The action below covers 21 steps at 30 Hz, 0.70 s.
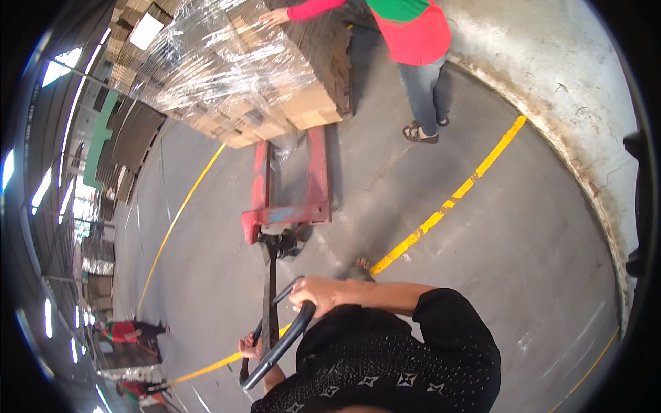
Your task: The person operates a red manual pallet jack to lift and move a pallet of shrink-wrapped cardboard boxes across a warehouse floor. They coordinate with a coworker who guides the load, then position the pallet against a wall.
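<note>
A red pallet jack (319,172) stands in front of me, the far ends of its forks beneath a big load of cardboard (303,107) wrapped in clear film. Its dark steering bar rises toward me and ends in a black loop handle (279,347). My right hand (318,294) is closed round the handle's upper right side. On the loop's left side, my left hand (251,346) has its fingers curled round the grip, partly hidden by the handle. Loose film (282,155) hangs down between the forks.
A person in a red and green shirt (416,34) stands right of the load, one hand against it. Yellow lines (447,203) mark the grey floor. A pale wall (571,82) curves along the right. Stacked cardboard (134,141) and other people (127,332) are at the left.
</note>
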### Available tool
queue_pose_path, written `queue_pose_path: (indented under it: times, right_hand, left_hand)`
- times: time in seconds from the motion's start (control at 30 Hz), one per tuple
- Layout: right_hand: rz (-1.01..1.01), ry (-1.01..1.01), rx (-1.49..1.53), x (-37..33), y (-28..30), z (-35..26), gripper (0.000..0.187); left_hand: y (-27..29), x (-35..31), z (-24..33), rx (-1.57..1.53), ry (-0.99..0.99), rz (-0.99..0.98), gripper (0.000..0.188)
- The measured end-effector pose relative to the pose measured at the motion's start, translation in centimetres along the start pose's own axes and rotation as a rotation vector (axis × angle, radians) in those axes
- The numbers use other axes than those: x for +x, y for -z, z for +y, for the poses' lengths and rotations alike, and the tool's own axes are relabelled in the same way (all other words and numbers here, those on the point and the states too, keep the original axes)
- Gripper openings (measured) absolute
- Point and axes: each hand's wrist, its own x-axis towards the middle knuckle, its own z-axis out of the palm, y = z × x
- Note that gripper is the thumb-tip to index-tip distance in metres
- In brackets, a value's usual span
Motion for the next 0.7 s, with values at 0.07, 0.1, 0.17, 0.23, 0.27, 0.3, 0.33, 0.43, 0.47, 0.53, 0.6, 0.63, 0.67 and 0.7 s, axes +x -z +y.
queue_pose_path:
  times: [0.07, 0.1, 0.17, 0.23, 0.27, 0.3, 0.33, 0.43, 0.47, 0.53, 0.6, 0.63, 0.67, 0.7]
  right_hand:
    - [0.029, 0.073, 0.106, -0.3, 2.7, -0.5, 0.023]
    - [0.015, 0.036, -0.025, 0.0, 3.8, -1.0, 0.023]
    - [-0.005, 0.019, 0.066, 0.4, 6.8, -1.9, 0.025]
    - [-0.021, 0.012, 0.091, 0.3, 9.7, -3.4, 0.027]
    - [-0.038, 0.004, 0.115, 0.3, 11.1, -4.0, 0.027]
    - [-0.048, 0.000, 0.104, 0.3, 11.9, -4.6, 0.028]
    - [-0.063, -0.004, 0.099, 0.2, 12.9, -5.2, 0.028]
    - [-0.121, -0.018, 0.070, -1.1, 15.0, -7.9, 0.024]
    - [-0.134, -0.010, 0.052, -1.3, 15.9, -9.0, 0.023]
    - [-0.145, -0.014, 0.044, -1.8, 17.4, -11.7, 0.020]
    - [-0.160, -0.028, 0.065, -2.3, 19.1, -14.8, 0.019]
    - [-0.159, -0.020, 0.056, -2.0, 20.6, -16.1, 0.019]
    - [-0.140, -0.003, 0.079, -2.0, 21.7, -17.2, 0.019]
    - [-0.115, 0.003, 0.110, -2.6, 21.8, -18.8, 0.022]
  left_hand:
    - [-0.7, -2.8, -0.7, -0.025, 0.009, -0.066, 0.045]
    - [-1.5, -4.0, -1.3, -0.072, 0.040, 0.014, 0.045]
    - [-3.5, -6.5, -1.5, -0.098, 0.019, -0.026, 0.044]
    - [-5.0, -9.7, -2.1, -0.122, 0.013, 0.062, 0.043]
    - [-5.9, -11.3, -2.4, -0.124, 0.018, 0.176, 0.041]
    - [-6.4, -12.8, -2.2, -0.125, 0.005, 0.095, 0.041]
    - [-6.9, -14.5, -2.1, -0.137, 0.014, 0.064, 0.040]
    - [-7.3, -20.4, -2.2, -0.146, -0.012, 0.003, 0.039]
    - [-7.8, -22.2, -2.2, -0.177, -0.017, 0.079, 0.039]
    - [-8.5, -26.0, -1.8, -0.198, -0.022, 0.116, 0.039]
    - [-9.3, -29.5, -1.0, -0.180, -0.021, 0.133, 0.039]
    - [-9.7, -31.2, -0.3, -0.185, -0.034, 0.154, 0.039]
    - [-10.0, -32.5, -0.2, -0.203, -0.038, 0.153, 0.040]
    - [-9.4, -34.1, 0.4, -0.227, -0.030, 0.183, 0.040]
